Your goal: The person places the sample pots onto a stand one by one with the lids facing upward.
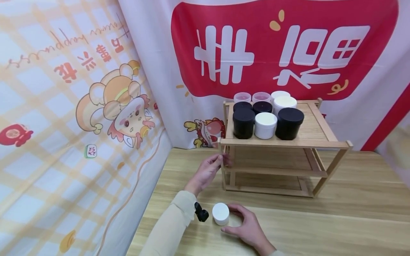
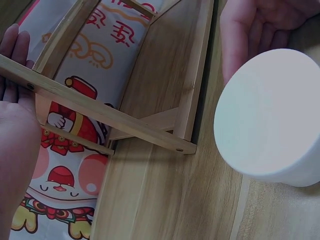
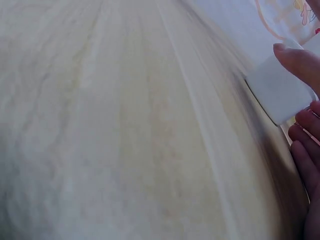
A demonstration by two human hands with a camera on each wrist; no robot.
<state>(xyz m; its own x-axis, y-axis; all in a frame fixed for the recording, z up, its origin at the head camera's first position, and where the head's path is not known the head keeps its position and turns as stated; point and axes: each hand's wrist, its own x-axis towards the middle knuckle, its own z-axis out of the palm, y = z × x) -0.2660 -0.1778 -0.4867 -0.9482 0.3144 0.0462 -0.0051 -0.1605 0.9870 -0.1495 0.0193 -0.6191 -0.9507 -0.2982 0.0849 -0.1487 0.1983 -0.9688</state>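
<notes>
A white round jar (image 1: 220, 214) stands on the wooden table, large and close in the left wrist view. Around its right side is my right hand (image 1: 245, 225), thumb and fingers spread apart. In the right wrist view the thumb overlaps the jar (image 3: 280, 90); whether it presses on it I cannot tell. My left hand (image 1: 206, 172) is at the front left post of a wooden rack (image 1: 275, 143). The left wrist view shows its fingers (image 2: 20, 47) fairly straight behind the post, with the palm facing the camera.
On the rack's top shelf stand several jars: black jars (image 1: 243, 123), white jars (image 1: 265, 125) and two clear ones (image 1: 242, 97) at the back. Printed cloth (image 1: 105, 106) hangs along the left and back. A black wrist camera (image 1: 201, 212) sits on my left sleeve.
</notes>
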